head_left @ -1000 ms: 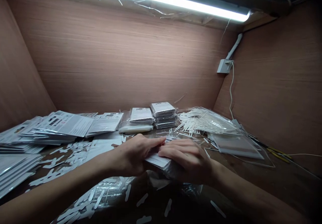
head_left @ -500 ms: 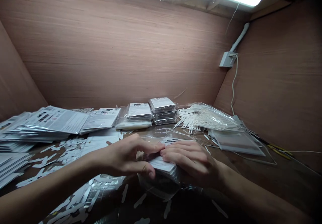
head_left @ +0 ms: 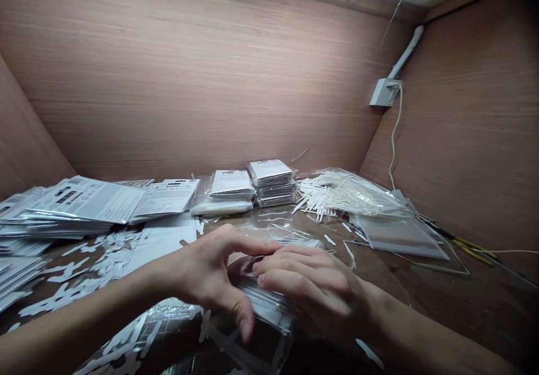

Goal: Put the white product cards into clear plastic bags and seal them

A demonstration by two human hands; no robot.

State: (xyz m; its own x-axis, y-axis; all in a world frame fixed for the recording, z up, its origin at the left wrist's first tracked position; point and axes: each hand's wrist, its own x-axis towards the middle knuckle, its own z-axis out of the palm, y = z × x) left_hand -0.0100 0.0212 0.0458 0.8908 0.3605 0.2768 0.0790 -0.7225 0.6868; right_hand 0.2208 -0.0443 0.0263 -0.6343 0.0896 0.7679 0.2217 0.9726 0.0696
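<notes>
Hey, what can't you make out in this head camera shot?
Wrapped packet stack: head view, mostly hidden by the left hand and right hand, and blurred.
Printing on the stacked packets: head view, too small to read.
Yellow-handled tool: head view, too small to identify.

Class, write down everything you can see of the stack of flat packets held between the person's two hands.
The stack of flat packets looks thin-layered, silvery and glossy, with clear plastic film loose around it. It tilts downward toward the viewer. The right hand covers its top, and the left hand grips its side with the thumb. Any printing is hidden.
</notes>
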